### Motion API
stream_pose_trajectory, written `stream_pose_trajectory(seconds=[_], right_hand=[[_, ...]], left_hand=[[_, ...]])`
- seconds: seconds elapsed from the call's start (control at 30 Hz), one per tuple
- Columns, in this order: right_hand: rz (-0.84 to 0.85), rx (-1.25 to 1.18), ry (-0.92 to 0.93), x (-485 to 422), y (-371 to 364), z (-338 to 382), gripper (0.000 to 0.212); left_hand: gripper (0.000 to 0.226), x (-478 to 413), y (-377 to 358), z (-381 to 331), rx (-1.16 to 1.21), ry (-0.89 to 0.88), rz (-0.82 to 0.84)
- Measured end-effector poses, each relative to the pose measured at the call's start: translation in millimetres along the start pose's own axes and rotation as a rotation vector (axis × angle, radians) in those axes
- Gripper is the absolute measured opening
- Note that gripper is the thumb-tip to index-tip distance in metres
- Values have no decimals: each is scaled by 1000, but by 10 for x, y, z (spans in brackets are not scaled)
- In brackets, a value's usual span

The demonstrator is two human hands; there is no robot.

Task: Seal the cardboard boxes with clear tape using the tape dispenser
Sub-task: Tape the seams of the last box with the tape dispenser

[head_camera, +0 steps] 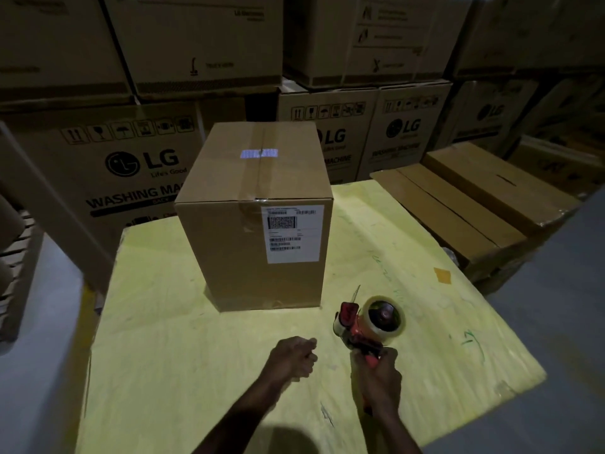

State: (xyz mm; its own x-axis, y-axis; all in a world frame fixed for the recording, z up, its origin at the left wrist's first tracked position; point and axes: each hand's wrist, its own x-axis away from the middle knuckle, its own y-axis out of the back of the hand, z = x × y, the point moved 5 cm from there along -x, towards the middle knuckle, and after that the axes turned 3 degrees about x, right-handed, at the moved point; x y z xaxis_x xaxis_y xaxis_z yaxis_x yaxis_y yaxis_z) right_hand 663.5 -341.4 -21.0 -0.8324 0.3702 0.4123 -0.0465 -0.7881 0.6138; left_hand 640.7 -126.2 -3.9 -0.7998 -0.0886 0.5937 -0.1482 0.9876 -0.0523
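Nearest to me, my right hand is wrapped round the handle of the red tape dispenser, holding it just above the yellow table top; the dispenser points away from me, with its roll of clear tape on the right side and the cutting end on the left; a short tail of tape sticks up from that end. Just beside it, my left hand hovers over the yellow surface with the fingers curled in; I see nothing in it, and it does not touch the dispenser. Past both hands, the cardboard box stands upright on the table, near the dispenser but apart from it; its top flaps are closed and a strip of clear tape runs along the middle seam and down over the front edge; a white shipping label with barcodes sits high on the face turned towards me. To the right, beyond the table's edge, flat brown cartons lie stacked low. Furthest off, large printed washing-machine boxes are piled in rows across the back.
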Motion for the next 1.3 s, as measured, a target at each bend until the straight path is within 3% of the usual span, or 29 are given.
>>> stream_pose_trajectory(seconds=[0.1,0.4,0.6,0.77,0.87,0.97,1.17,1.3], right_hand=[[-68,19,139,282,138,20,36],[-156,214,448,539,382,142,54],[-236,253,684,727,405,497,72],[-211,219,779,843,434,804,82],[-237,197,795,858,479,959,83],[-234,153,803,845,533,1060,81],[-204,114,860,875,660,1208,79],[-187,127,944,932,758,1339,81]], left_hand=[[35,13,-27,-40,92,33,9],[51,162,-81,-260,278,176,55],[50,259,-106,-374,566,186,124],[36,425,10,-476,883,196,219],[41,472,137,-417,1058,211,223],[47,550,241,-346,1054,178,245],[36,708,461,-418,935,113,276],[27,716,561,-527,738,38,147]])
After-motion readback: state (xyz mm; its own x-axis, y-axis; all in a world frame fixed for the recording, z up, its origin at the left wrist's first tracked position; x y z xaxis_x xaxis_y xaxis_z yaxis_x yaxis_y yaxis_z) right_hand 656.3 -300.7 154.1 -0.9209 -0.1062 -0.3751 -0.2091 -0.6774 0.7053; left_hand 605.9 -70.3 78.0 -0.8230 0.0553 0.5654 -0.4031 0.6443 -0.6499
